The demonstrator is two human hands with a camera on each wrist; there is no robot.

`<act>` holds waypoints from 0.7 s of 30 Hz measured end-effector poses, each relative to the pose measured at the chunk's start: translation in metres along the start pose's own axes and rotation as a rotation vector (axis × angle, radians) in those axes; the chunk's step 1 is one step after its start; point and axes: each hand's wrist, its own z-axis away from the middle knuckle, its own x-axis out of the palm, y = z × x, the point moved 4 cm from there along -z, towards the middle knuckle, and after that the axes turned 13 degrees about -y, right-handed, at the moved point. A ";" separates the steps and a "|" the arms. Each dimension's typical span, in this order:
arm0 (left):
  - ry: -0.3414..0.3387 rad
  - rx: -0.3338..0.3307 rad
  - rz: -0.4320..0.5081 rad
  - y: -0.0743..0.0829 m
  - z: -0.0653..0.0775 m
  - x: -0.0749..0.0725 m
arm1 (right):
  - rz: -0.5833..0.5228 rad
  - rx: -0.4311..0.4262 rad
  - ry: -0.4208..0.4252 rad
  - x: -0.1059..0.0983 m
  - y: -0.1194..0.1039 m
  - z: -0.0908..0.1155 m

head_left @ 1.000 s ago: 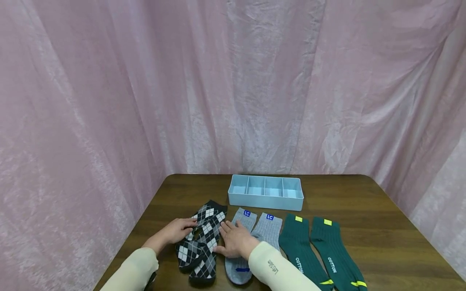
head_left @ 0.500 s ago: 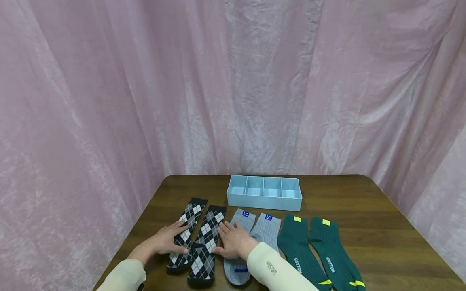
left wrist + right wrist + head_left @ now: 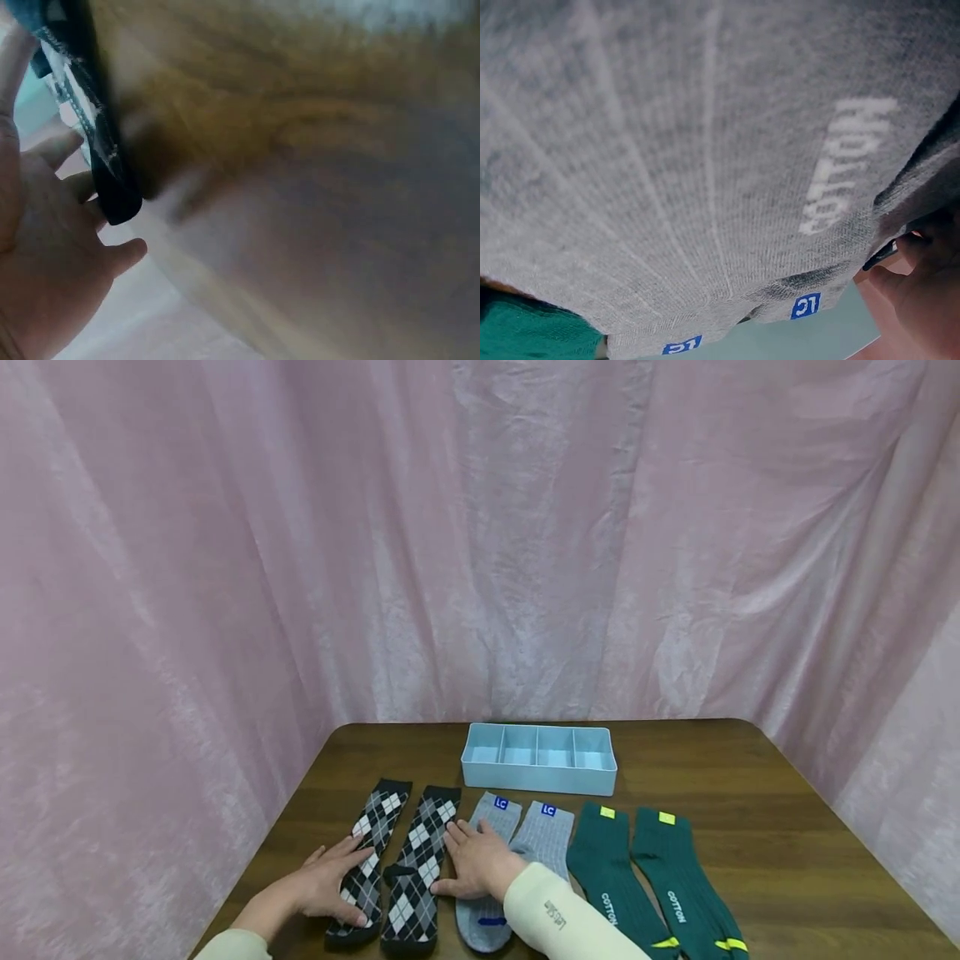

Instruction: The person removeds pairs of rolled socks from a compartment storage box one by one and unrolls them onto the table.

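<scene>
Two black-and-grey argyle socks lie side by side on the wooden table in the head view: a left sock [image 3: 379, 814] and a right sock [image 3: 429, 835]. My left hand [image 3: 324, 883] is spread over the lower part of the left sock, covering some of it. In the left wrist view, my left hand [image 3: 56, 232] has its fingers by the sock's dark edge [image 3: 112, 169]. My right hand [image 3: 477, 862] lies with straight fingers across a grey sock [image 3: 495, 814], its fingertips at the right argyle sock's edge. The right wrist view shows grey ribbed fabric [image 3: 667, 150] close up.
Behind the socks stands a light-blue box [image 3: 538, 777] with several compartments. A second grey sock [image 3: 546, 835] and two green socks, one [image 3: 603, 860] beside the other [image 3: 678, 868], lie to the right. A pink curtain [image 3: 480, 543] hangs behind the table [image 3: 787, 827].
The left argyle sock has moved left off the right one, and the two now lie apart. My left hand has shifted left and toward me; my right hand has stayed nearly in place.
</scene>
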 end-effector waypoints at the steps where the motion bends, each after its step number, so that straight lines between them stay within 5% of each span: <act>1: -0.002 -0.004 0.001 0.000 0.002 0.000 | 0.002 0.001 0.001 -0.001 0.000 0.000; 6: -0.006 -0.004 0.025 0.006 0.001 -0.007 | 0.002 0.016 0.006 -0.002 0.001 -0.002; 10: 0.091 -0.002 0.036 0.016 -0.007 -0.019 | -0.031 0.000 -0.002 0.000 0.001 -0.002; 15: 0.213 0.004 -0.036 0.039 -0.030 -0.039 | -0.091 -0.030 0.023 0.002 0.004 -0.001; 21: 0.279 0.016 -0.139 0.072 -0.069 -0.064 | -0.161 -0.080 0.125 -0.005 0.021 0.009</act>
